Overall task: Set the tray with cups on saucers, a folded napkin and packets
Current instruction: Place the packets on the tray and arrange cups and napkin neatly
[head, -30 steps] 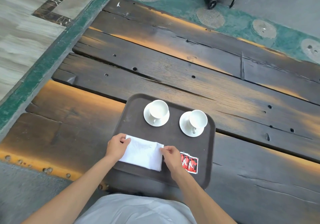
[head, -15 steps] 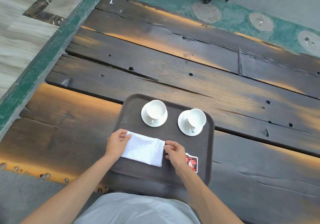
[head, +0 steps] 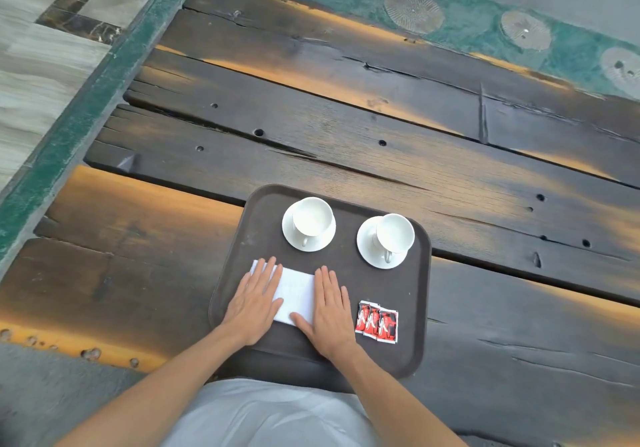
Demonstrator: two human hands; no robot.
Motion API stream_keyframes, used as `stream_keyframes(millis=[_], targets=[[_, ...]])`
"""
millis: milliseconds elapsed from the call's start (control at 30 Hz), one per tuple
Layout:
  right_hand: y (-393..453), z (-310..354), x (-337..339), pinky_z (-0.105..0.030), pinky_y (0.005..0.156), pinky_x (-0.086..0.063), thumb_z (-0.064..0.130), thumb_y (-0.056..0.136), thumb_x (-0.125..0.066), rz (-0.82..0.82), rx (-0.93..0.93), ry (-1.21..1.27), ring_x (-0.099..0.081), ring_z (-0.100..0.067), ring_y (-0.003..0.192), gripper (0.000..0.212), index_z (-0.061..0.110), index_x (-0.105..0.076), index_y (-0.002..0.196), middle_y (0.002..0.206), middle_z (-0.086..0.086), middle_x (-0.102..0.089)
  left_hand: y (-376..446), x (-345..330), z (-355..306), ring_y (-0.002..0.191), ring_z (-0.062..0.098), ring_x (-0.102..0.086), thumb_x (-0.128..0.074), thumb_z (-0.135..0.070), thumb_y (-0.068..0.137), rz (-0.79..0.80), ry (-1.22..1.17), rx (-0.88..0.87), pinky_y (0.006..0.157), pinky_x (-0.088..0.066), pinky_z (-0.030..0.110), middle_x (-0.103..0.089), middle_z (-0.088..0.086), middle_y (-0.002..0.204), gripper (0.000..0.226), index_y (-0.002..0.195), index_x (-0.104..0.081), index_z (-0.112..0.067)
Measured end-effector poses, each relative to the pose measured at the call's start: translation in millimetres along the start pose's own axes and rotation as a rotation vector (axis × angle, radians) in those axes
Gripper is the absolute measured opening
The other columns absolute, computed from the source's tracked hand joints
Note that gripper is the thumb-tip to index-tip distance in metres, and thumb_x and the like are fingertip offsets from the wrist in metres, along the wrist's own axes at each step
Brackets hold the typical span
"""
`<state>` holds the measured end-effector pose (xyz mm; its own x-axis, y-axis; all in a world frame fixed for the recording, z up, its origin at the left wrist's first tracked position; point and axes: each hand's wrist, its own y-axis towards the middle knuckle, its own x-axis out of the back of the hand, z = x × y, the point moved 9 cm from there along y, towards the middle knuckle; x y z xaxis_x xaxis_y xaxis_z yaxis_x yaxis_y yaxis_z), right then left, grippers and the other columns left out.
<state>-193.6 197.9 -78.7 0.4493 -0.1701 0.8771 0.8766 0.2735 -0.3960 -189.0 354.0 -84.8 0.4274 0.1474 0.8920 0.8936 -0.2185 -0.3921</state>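
Currently one dark brown rectangular plastic tray (head: 242, 245), lower centre, holds two white ceramic cups (head: 312, 218) on two white saucers (head: 290, 238), one folded white napkin (head: 298, 292), three red packets (head: 377, 322). Left hand (head: 254, 303) and right hand (head: 330, 311) press the napkin, fingers straight.

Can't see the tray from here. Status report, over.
Left hand and right hand flat, pressing folded napkin on tray. Two cups on saucers, packets set. Nothing in the way.

Both hands (head: 254, 303) (head: 329, 311) press flat on the seemingly folded napkin (head: 297, 294).
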Motion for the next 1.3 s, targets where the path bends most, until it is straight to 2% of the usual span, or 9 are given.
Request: stream_keyframes(millis=[133,233,367,600,867,933,1033,1167,1300], targets=[[0,-3,-5,-0.047,0.125,-0.010,0.076,0.092,-0.025,0.005,-0.014,-0.057,-0.001,-0.029,0.157,0.101,0.007,-0.002,0.161,0.170,-0.010,0.001,-1,-10,12,0.150,0.022,0.022,-0.012,-0.055,0.099,0.035,0.018,0.016,0.123,0.001,0.038,0.029,0.002,0.160,0.074,0.155,0.017,-0.017],[1,-4,-9,-0.046,0.125,-0.006,0.078,0.091,-0.022,0.018,-0.010,-0.068,0.003,-0.029,0.157,0.102,0.007,0.000,0.161,0.169,-0.009,0.006,-1,-12,19,0.151,0.023,0.019,-0.029,-0.061,0.098,0.034,-0.003,0.015,0.122,0.001,0.040,0.024,0.002,0.162,0.084,0.156,0.015,-0.019],[1,-5,-9,-0.047,0.125,-0.004,0.076,0.092,-0.025,0.031,0.024,-0.059,0.005,-0.030,0.156,0.100,0.008,0.001,0.161,0.169,-0.010,0.006,-2,-17,27,0.150,0.023,0.024,-0.030,-0.069,0.094,0.068,0.019,0.019,0.121,0.006,0.041,0.030,0.000,0.161,0.092,0.152,0.023,-0.022],[3,-6,-12,-0.040,0.123,0.009,0.079,0.091,-0.021,0.060,0.070,-0.015,0.031,-0.021,0.148,0.098,0.018,0.023,0.154,0.162,0.000,0.029,-3,-18,26,0.145,0.023,0.031,-0.031,-0.069,0.093,0.090,0.003,0.041,0.119,0.009,0.040,0.034,0.001,0.159,0.097,0.148,0.031,-0.019],[-8,-16,6,-0.037,0.125,0.007,0.067,0.098,-0.025,-0.025,0.076,0.113,0.020,-0.014,0.154,0.085,0.019,0.002,0.162,0.168,0.005,0.015,-12,5,2,0.152,0.028,0.014,-0.013,-0.062,0.095,0.017,0.066,0.054,0.122,0.002,0.042,0.015,0.006,0.165,0.080,0.158,0.004,-0.016],[-18,-31,18,-0.035,0.126,0.002,0.058,0.102,-0.033,-0.087,0.027,0.190,0.010,-0.014,0.156,0.076,0.018,-0.010,0.162,0.169,0.005,0.004,-15,21,-23,0.154,0.032,-0.007,-0.009,-0.053,0.099,-0.033,0.057,-0.002,0.123,-0.013,0.044,-0.008,0.011,0.166,0.072,0.157,-0.020,-0.012],[-37,-63,36,-0.035,0.126,-0.020,0.034,0.100,-0.048,-0.189,-0.084,0.269,-0.018,-0.020,0.155,0.062,0.016,-0.032,0.157,0.167,-0.002,-0.024,-15,43,-64,0.136,0.038,-0.048,-0.034,-0.034,0.096,-0.159,-0.102,-0.108,0.106,-0.046,0.049,-0.052,0.017,0.146,0.053,0.131,-0.062,-0.005],[-67,-117,49,-0.032,0.104,-0.046,0.026,0.097,-0.053,-0.288,-0.347,0.396,-0.045,-0.016,0.134,0.050,0.022,-0.045,0.146,0.147,0.005,-0.046,-5,42,-104,0.129,0.018,-0.046,-0.050,-0.020,0.096,-0.131,-0.408,-0.083,0.097,-0.048,0.032,-0.050,0.000,0.138,0.036,0.131,-0.055,-0.015],[-90,-145,48,-0.038,0.091,-0.053,0.031,0.097,-0.054,-0.296,-0.461,0.374,-0.047,-0.020,0.123,0.050,0.022,-0.045,0.145,0.137,0.001,-0.049,9,24,-135,0.091,0.008,-0.061,-0.056,-0.014,0.094,0.004,-0.710,0.077,0.092,-0.047,0.025,-0.057,0.003,0.123,0.035,0.129,-0.056,-0.014]])
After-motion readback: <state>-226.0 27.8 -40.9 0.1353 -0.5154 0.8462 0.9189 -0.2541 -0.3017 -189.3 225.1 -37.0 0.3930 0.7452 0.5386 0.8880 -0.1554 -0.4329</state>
